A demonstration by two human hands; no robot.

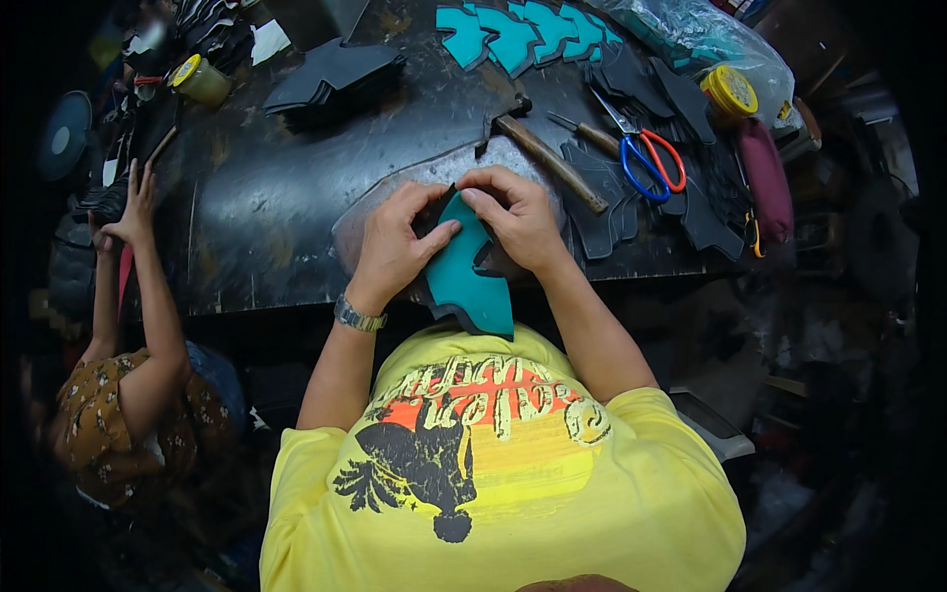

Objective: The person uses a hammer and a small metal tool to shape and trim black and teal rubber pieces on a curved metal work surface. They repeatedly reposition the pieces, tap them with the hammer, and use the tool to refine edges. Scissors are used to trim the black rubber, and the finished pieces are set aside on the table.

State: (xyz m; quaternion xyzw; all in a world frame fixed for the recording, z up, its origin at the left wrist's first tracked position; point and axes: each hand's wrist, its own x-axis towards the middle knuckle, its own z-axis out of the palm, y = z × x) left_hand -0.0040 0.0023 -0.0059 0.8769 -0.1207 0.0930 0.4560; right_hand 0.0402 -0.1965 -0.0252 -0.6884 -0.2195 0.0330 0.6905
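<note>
Head view: both hands — left hand (395, 247), right hand (515, 215) — are pinching the teal cut piece (466, 271) at the dark workbench's (266, 207) near edge, fingers clamped on its top; a hammer (546, 153) is lying just beside.

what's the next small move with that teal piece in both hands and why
Probably press the top edge flat with the thumbs: both the left hand and right hand pinch the teal piece there against a black piece, over the pale slab.
</note>
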